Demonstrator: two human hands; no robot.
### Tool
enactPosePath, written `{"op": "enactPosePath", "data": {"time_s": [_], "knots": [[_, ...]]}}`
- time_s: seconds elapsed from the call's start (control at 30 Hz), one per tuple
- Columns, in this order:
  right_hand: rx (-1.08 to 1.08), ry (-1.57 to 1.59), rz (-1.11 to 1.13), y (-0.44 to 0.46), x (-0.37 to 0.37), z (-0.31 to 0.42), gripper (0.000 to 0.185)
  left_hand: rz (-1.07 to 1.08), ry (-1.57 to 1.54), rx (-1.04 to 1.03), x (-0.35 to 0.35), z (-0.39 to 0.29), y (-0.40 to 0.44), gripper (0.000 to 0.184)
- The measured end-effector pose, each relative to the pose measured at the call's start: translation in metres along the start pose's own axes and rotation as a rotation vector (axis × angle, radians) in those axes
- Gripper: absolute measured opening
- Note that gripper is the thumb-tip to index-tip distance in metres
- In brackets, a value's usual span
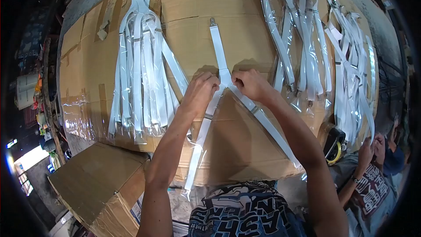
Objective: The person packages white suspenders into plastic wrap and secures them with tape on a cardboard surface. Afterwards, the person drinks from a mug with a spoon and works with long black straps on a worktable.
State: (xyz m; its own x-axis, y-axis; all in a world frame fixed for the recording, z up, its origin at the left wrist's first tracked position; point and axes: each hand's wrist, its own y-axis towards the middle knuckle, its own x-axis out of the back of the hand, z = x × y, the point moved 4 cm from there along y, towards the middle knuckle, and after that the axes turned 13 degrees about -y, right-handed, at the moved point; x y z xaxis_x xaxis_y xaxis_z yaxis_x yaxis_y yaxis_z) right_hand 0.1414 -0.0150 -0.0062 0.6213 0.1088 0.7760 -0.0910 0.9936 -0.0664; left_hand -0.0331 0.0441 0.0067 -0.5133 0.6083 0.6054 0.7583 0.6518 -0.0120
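Observation:
A white Y-shaped pair of suspenders (224, 75) lies on the cardboard-covered table (188, 30), its single strap pointing away and a metal clip (213, 22) at the far end. Its two lower straps spread toward me, with clear plastic around them. My left hand (204, 88) is closed at the left side of the junction, its fingers pinched at the edge. At the right side, my right hand (249, 84) is also closed, fingertips at the edge of the junction. Whatever plastic or strap edge sits between the fingers is too small to tell.
Bundles of white suspenders in plastic lie at the left (140, 70) and right (298, 30), with another pile (351, 70) farther right. A black and yellow tape measure (335, 145) is near the right edge. A cardboard box (96, 180) stands lower left. Another person's hands (372, 149) are at lower right.

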Motion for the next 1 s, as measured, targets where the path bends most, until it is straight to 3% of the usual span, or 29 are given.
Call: {"op": "enactPosePath", "data": {"time_s": [0.2,0.3,0.5,0.77,1.0], "knots": [[0.046,-0.012,0.046,0.004,-0.004,0.004,0.006,0.018,0.021,0.027,0.003,-0.003,-0.002,0.012],[0.122,-0.042,-0.059,0.006,0.000,0.009,0.006,0.001,-0.042,-0.034,0.006,-0.009,0.002,0.014],[0.006,0.011,0.086,0.007,-0.009,0.001,0.009,0.009,-0.136,-0.047,0.005,-0.007,0.004,0.012],[0.006,0.039,0.066,0.010,-0.012,-0.002,0.010,0.064,-0.121,-0.127,0.010,-0.013,0.005,0.015],[0.091,-0.089,0.040,0.015,-0.006,0.010,0.008,0.103,-0.077,0.034,0.007,-0.002,0.005,0.019]]}}
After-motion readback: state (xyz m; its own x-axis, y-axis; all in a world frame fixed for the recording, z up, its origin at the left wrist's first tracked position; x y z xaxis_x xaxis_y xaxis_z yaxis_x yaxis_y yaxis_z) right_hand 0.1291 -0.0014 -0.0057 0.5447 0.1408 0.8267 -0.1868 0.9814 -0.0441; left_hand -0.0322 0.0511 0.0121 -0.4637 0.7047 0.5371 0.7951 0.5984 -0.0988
